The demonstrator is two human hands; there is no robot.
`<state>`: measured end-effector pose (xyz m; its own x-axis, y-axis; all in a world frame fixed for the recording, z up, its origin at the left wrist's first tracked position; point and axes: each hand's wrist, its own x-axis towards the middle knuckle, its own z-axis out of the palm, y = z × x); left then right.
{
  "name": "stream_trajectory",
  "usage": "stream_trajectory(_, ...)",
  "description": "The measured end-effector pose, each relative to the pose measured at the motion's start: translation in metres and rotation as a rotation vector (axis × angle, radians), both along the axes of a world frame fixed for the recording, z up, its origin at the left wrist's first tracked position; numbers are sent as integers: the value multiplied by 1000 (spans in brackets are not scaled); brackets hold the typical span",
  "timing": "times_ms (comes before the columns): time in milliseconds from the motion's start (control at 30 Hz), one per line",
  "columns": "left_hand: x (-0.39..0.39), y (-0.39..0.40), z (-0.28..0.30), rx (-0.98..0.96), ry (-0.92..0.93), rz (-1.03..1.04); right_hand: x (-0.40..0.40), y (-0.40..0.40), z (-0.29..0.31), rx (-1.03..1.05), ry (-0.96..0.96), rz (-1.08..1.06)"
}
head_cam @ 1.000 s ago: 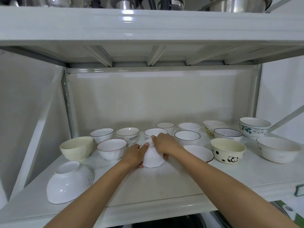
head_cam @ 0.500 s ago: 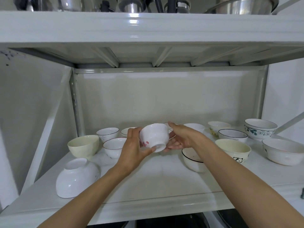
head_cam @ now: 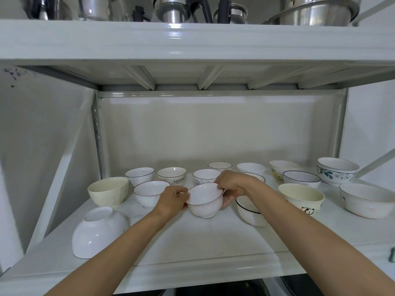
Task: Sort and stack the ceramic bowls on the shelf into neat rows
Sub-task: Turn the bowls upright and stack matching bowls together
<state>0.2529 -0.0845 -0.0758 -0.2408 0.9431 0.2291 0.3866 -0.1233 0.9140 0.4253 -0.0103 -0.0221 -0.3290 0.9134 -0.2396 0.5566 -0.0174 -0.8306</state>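
Note:
A small white bowl with a thin red rim (head_cam: 204, 199) sits upright at the middle of the white shelf (head_cam: 213, 238). My left hand (head_cam: 173, 199) grips its left side and my right hand (head_cam: 233, 185) pinches its right rim. Beside it on the left stands a matching red-rimmed bowl (head_cam: 149, 192). A black-rimmed bowl (head_cam: 249, 212) leans tilted just right of my right wrist. Several more small bowls line the back, among them a "SUNNY" bowl (head_cam: 173, 175).
A cream bowl (head_cam: 108, 190) and an overturned white bowl (head_cam: 98, 231) sit at the left. A panda bowl (head_cam: 302, 198), a large white bowl (head_cam: 366, 199) and a floral stack (head_cam: 336, 170) fill the right. The upper shelf holds steel pots (head_cam: 316, 11).
The bowl lay upside down on the shelf, was lifted and turned over between both hands, and now stands rim-up, low at the shelf's middle.

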Motion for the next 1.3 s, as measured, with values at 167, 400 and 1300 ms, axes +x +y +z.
stream_trajectory(167,0,5,-4,10,120,23,-12,2,-8,141,-202,-16)
stream_trajectory(400,5,11,1,43,336,81,-18,-2,-9,292,-457,-25)
stream_trajectory(1300,-153,-101,22,-241,646,598,-172,-82,-31,159,11,483)
